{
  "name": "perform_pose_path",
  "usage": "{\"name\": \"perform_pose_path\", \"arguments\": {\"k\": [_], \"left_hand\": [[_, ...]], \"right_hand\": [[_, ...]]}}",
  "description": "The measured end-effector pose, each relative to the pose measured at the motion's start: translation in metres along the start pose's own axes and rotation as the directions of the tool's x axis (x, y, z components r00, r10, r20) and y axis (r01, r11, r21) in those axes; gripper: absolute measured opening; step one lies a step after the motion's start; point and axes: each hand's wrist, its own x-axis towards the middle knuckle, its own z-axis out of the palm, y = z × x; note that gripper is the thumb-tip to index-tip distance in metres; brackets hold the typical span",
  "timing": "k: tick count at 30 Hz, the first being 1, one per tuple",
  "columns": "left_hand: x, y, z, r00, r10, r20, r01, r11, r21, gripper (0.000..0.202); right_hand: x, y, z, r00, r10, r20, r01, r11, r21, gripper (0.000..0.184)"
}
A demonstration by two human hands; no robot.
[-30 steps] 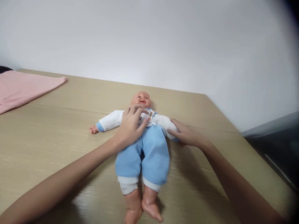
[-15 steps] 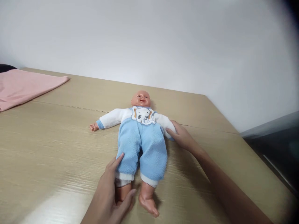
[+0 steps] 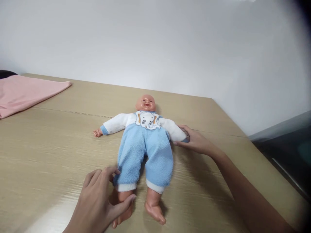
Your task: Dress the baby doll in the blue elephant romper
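Observation:
A baby doll [image 3: 145, 139] lies on its back, head away from me, in a fleece outfit with white sleeves, light blue legs and an elephant on the chest. My right hand [image 3: 194, 139] is closed around the end of the white sleeve [image 3: 173, 129] on the right, hiding the doll's hand there. Beside the leg on the left is my left hand [image 3: 102, 194], fingers apart and bent. Its fingertips touch the blue trouser leg [image 3: 128, 165], and its thumb lies across the bare ankle. The doll's other arm stretches out to the left on the tabletop.
The wooden table [image 3: 48, 145] has a seam running across it. A folded pink cloth [image 3: 29, 90] lies at the far left, with a black object [image 3: 7, 73] behind it. A white wall [image 3: 145, 42] rises behind the table, and something dark stands beyond its right edge.
My left hand has shifted left and loosened from the doll's leg; the trouser cuff there now sits straighter. My right hand has moved slightly outward to the sleeve's end, the sleeve stretching out further.

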Motion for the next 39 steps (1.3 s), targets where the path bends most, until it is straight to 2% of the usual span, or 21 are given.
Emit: {"name": "perform_pose_path", "arguments": {"k": [6, 10, 12, 14, 17, 20, 22, 24, 26, 27, 30, 32, 35, 37, 39], "left_hand": [[0.006, -0.005, -0.003, 0.993, 0.102, 0.055, -0.103, 0.994, 0.020, 0.064], [0.012, -0.003, -0.008, 0.991, 0.120, 0.060, -0.122, 0.991, 0.044, 0.056], [0.023, 0.003, -0.010, 0.989, 0.135, 0.057, -0.137, 0.990, 0.023, 0.046], [0.044, 0.012, -0.008, 0.986, 0.154, 0.058, -0.152, 0.988, -0.030, 0.036], [0.096, 0.028, 0.006, 0.983, 0.175, 0.049, -0.168, 0.978, -0.122, 0.034], [0.159, 0.039, 0.030, 0.969, 0.244, 0.033, -0.232, 0.949, -0.214, 0.048], [0.200, 0.044, 0.050, 0.946, 0.317, 0.070, -0.288, 0.919, -0.271, 0.057], [0.233, 0.050, 0.069, 0.917, 0.384, 0.111, -0.333, 0.888, -0.317, 0.071], [0.257, 0.056, 0.085, 0.891, 0.444, 0.092, -0.385, 0.848, -0.363, 0.082], [0.265, 0.060, 0.090, 0.874, 0.479, 0.082, -0.419, 0.828, -0.372, 0.076], [0.275, 0.070, 0.097, 0.838, 0.541, 0.071, -0.471, 0.784, -0.405, 0.043], [0.275, 0.071, 0.096, 0.846, 0.530, 0.065, -0.439, 0.759, -0.481, 0.034], [0.272, 0.062, 0.093, 0.892, 0.452, 0.010, -0.350, 0.704, -0.619, 0.045], [0.272, 0.051, 0.090, 0.936, 0.349, -0.040, -0.288, 0.695, -0.659, 0.049], [0.273, 0.038, 0.086, 0.973, 0.218, -0.076, -0.213, 0.721, -0.659, 0.046]], "right_hand": [[-0.002, 0.000, -0.001, 0.999, 0.027, 0.036, -0.037, 0.950, 0.309, 0.083], [-0.002, 0.003, -0.008, 0.999, 0.038, 0.013, -0.040, 0.942, 0.333, 0.087], [-0.003, 0.002, -0.013, 0.999, 0.026, -0.031, -0.014, 0.943, 0.332, 0.085], [-0.003, -0.003, -0.016, 0.995, 0.021, -0.095, 0.012, 0.944, 0.329, 0.082], [-0.004, -0.015, -0.017, 0.965, 0.024, -0.261, 0.056, 0.954, 0.295, 0.076], [-0.006, -0.031, -0.015, 0.909, 0.000, -0.416, 0.112, 0.963, 0.245, 0.067], [-0.009, -0.043, -0.013, 0.882, -0.015, -0.470, 0.139, 0.963, 0.230, 0.063], [-0.014, -0.057, -0.011, 0.855, -0.034, -0.518, 0.168, 0.963, 0.213, 0.059], [-0.021, -0.072, -0.008, 0.820, -0.076, -0.567, 0.215, 0.960, 0.182, 0.055], [-0.024, -0.080, -0.007, 0.803, -0.103, -0.587, 0.245, 0.955, 0.168, 0.053], [-0.034, -0.097, -0.003, 0.774, -0.182, -0.606, 0.348, 0.923, 0.167, 0.050], [-0.038, -0.102, 0.000, 0.766, -0.212, -0.607, 0.406, 0.891, 0.202, 0.052], [-0.036, -0.097, 0.006, 0.724, -0.226, -0.652, 0.460, 0.862, 0.212, 0.047], [-0.031, -0.090, 0.013, 0.691, -0.196, -0.696, 0.465, 0.857, 0.220, 0.036], [-0.025, -0.081, 0.023, 0.699, -0.139, -0.702, 0.445, 0.853, 0.274, 0.028]]}}
